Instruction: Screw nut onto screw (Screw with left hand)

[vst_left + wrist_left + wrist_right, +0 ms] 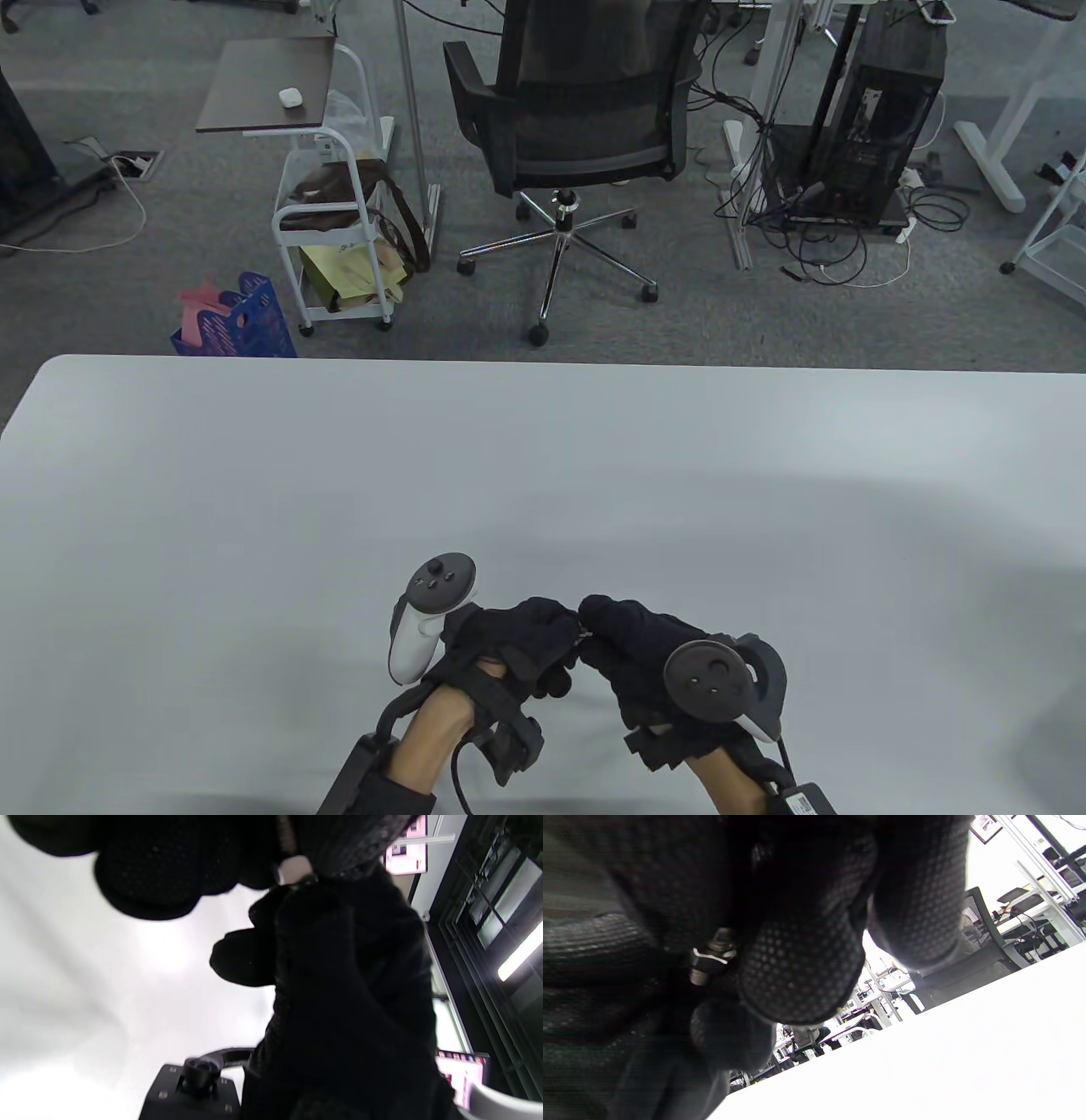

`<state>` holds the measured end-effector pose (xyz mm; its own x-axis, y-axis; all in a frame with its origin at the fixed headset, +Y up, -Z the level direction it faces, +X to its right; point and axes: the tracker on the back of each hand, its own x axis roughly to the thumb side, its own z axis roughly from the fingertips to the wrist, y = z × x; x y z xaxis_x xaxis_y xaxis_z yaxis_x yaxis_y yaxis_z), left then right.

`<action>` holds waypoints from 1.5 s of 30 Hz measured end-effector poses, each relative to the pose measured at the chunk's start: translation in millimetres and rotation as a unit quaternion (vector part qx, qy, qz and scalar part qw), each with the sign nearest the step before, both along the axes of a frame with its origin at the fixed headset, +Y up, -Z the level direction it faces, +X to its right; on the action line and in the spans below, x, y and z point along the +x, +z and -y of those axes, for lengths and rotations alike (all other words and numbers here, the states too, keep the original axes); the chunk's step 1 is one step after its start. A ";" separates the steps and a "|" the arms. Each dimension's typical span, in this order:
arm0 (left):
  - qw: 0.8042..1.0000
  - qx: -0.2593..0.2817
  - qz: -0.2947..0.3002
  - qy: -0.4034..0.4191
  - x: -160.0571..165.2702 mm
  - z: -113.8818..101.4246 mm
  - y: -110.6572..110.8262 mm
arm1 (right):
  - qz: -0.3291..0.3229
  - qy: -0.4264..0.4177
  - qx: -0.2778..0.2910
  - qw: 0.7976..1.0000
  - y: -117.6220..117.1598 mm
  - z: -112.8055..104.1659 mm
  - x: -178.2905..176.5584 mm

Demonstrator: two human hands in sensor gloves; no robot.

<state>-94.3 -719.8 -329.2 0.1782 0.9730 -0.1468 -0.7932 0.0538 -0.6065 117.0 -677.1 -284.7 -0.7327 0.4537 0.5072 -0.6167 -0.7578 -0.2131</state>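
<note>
Left hand (509, 645) and right hand (645, 654) meet fingertip to fingertip above bench (254, 509), both pinching nut (712, 957) on screw (700, 976).

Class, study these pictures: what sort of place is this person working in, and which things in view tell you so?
Probably an office or lab workroom. Beyond the white table stand a black swivel office chair, a computer tower amid tangled cables on grey carpet, and a small rolling cart.

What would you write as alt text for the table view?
Two black-gloved hands meet fingertip to fingertip low over a pale grey table, the left hand and right hand pinching a tiny metal part between them. A black mesh office chair stands beyond.
</note>
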 end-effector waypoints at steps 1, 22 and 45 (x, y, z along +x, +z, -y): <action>1.000 -0.002 0.011 0.002 -0.2 -0.1 0.3 | 0.001 0.000 0.002 1.000 0.3 -0.5 0.1; 1.000 -0.002 -0.006 -0.003 -0.7 -0.4 1.1 | -0.002 -0.010 -0.003 1.000 -0.7 0.8 0.5; 1.000 -0.008 -0.002 -0.006 1.0 0.4 1.9 | -0.002 -0.004 -0.004 1.000 -1.1 2.2 0.4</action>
